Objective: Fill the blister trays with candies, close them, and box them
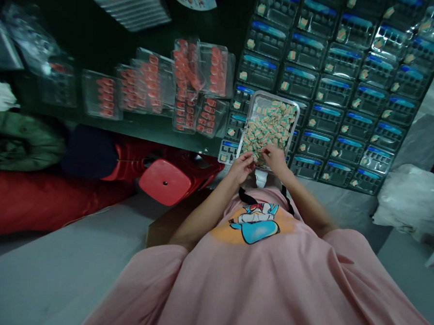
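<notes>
A clear plastic tray (pixel 297 119) holds a heap of small striped pieces (pixel 269 120), cream with green and orange. At its near left corner, my left hand (pixel 241 168) has its fingertips pinched around one such small piece (pixel 255 156). My right hand (pixel 274 159) reaches over the near edge with fingers curled down at the pieces; what its fingertips hold, if anything, is too small to make out. Around the tray lie rows of clear blister trays (pixel 301 82), each with a blue pen-like strip and mostly one striped piece.
Clear packs of red pieces (pixel 186 83) lie left on the dark table (pixel 99 45). Ribbed clear trays (pixel 130 5) are stacked farther back. A red stool (pixel 165 181) stands below the table edge at left. A white plastic bag (pixel 413 197) sits at right.
</notes>
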Available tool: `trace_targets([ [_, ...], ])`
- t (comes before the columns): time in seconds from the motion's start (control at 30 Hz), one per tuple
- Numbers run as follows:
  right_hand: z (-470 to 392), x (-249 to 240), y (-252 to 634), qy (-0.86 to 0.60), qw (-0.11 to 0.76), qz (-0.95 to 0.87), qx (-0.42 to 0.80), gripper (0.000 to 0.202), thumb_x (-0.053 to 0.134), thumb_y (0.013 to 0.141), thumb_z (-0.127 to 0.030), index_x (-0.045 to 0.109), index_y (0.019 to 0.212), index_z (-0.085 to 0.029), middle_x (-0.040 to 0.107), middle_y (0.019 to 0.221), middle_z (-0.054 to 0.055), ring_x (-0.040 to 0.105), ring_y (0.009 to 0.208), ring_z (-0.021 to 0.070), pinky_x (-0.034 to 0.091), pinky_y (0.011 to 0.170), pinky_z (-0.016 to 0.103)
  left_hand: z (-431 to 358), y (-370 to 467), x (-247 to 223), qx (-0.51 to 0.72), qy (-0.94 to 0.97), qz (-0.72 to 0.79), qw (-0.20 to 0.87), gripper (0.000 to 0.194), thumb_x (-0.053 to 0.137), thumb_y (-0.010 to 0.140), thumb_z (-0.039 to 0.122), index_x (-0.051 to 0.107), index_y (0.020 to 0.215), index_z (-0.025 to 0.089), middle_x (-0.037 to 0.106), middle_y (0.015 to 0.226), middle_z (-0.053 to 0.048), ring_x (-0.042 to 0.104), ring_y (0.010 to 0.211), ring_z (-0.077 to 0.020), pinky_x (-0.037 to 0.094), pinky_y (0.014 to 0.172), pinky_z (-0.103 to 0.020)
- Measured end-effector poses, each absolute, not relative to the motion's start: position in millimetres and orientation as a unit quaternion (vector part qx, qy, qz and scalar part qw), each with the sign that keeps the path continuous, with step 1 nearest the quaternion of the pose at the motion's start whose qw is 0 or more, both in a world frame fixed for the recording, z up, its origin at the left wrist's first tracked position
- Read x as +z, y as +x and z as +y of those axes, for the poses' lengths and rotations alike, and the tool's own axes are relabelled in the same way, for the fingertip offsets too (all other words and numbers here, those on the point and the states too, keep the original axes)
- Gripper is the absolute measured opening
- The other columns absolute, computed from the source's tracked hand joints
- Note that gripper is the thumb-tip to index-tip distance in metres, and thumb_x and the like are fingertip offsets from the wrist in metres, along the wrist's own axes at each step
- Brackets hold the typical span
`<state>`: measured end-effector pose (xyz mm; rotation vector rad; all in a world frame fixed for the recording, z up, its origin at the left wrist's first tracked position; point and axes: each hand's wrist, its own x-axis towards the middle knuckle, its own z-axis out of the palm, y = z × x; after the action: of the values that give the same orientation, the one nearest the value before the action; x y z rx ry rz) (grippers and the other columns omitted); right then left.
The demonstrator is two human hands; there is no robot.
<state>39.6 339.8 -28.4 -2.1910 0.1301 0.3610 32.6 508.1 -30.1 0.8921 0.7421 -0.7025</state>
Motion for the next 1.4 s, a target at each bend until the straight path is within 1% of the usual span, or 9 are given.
trace_targets([
  [0.1,347.4,-27.0,33.2,-0.804,0.564,0.118,0.144,0.010,0.057,0.080,-0.022,0.066,0.083,-0.018,0.065,0.076,0.000,0.055,0.071,0.0137,0.044,0.072,0.025,503.6,35.2,-30.3,-0.325,0.425,0.335,0.776,0.038,0.085,0.060,0.020,0.066,0.093,0.019,0.066,0.076,0.002,0.061,0.065,-0.0090,0.048,0.063,-0.023],
  [0.17,349.8,-27.3,29.5,-0.766,0.610,0.145,0.140,0.011,0.058,0.078,-0.025,0.065,0.080,-0.017,0.065,0.073,-0.001,0.054,0.067,0.0125,0.043,0.069,0.025,500.5,36.6,-30.4,-0.324,0.430,0.337,0.772,0.036,0.086,0.058,0.020,0.067,0.089,0.018,0.066,0.076,0.001,0.059,0.062,-0.0084,0.046,0.060,-0.021],
  [0.33,346.5,-28.5,19.6,-0.740,0.633,0.176,0.143,0.016,0.059,0.077,-0.029,0.067,0.083,-0.016,0.067,0.077,0.000,0.058,0.072,0.0134,0.045,0.072,0.025,495.3,37.4,-32.4,-0.314,0.462,0.344,0.755,0.033,0.085,0.054,0.017,0.068,0.082,0.016,0.066,0.073,0.001,0.058,0.063,-0.0091,0.045,0.059,-0.021],
  [0.53,345.7,-27.5,6.5,-0.735,0.642,0.187,0.117,0.026,0.060,0.082,-0.041,0.068,0.090,-0.017,0.066,0.079,0.000,0.058,0.072,0.0133,0.045,0.072,0.025,488.4,36.6,-36.3,-0.303,0.520,0.309,0.736,0.029,0.081,0.057,0.021,0.069,0.083,0.016,0.065,0.077,0.000,0.058,0.068,-0.0099,0.045,0.066,-0.024],
  [0.63,341.9,-23.0,1.5,-0.742,0.631,0.209,0.092,0.028,0.068,0.076,-0.042,0.067,0.091,-0.017,0.065,0.077,-0.002,0.057,0.070,0.0123,0.044,0.070,0.024,477.9,36.5,-33.5,-0.305,0.561,0.268,0.721,0.029,0.079,0.058,0.024,0.068,0.084,0.017,0.064,0.078,0.001,0.059,0.071,-0.0109,0.046,0.073,-0.026],
  [0.87,283.4,-18.1,-38.6,-0.757,0.583,0.284,0.075,0.030,0.063,0.077,-0.043,0.067,0.092,-0.017,0.068,0.081,0.002,0.059,0.071,0.0142,0.047,0.072,0.027,446.6,31.6,-16.0,-0.361,0.628,0.149,0.674,0.025,0.077,0.063,0.031,0.071,0.082,0.016,0.069,0.082,-0.003,0.062,0.079,-0.0164,0.047,0.080,-0.031],
  [1.07,234.0,-37.4,-84.2,-0.800,0.485,0.338,0.104,0.026,0.061,0.075,-0.042,0.066,0.083,-0.018,0.069,0.078,0.005,0.059,0.071,0.0171,0.047,0.073,0.030,449.0,32.3,-22.5,-0.330,0.655,0.148,0.664,0.022,0.072,0.068,0.030,0.072,0.085,0.016,0.071,0.087,-0.005,0.063,0.083,-0.0165,0.047,0.083,-0.031],
  [1.23,241.1,-53.4,-84.8,-0.831,0.454,0.296,0.128,0.022,0.058,0.079,-0.033,0.068,0.089,-0.017,0.069,0.081,0.004,0.059,0.072,0.0165,0.046,0.074,0.029,451.5,35.6,-25.1,-0.312,0.659,0.162,0.665,0.022,0.071,0.067,0.029,0.072,0.086,0.017,0.070,0.091,-0.005,0.063,0.085,-0.0169,0.046,0.084,-0.032],
  [1.4,247.7,-53.7,-77.1,-0.874,0.374,0.271,0.151,0.019,0.059,0.082,-0.028,0.069,0.095,-0.018,0.070,0.090,0.006,0.060,0.079,0.0181,0.044,0.077,0.029,448.7,34.9,-21.3,-0.306,0.664,0.161,0.663,0.022,0.071,0.068,0.030,0.072,0.086,0.017,0.070,0.091,-0.005,0.063,0.087,-0.0175,0.047,0.085,-0.032],
])
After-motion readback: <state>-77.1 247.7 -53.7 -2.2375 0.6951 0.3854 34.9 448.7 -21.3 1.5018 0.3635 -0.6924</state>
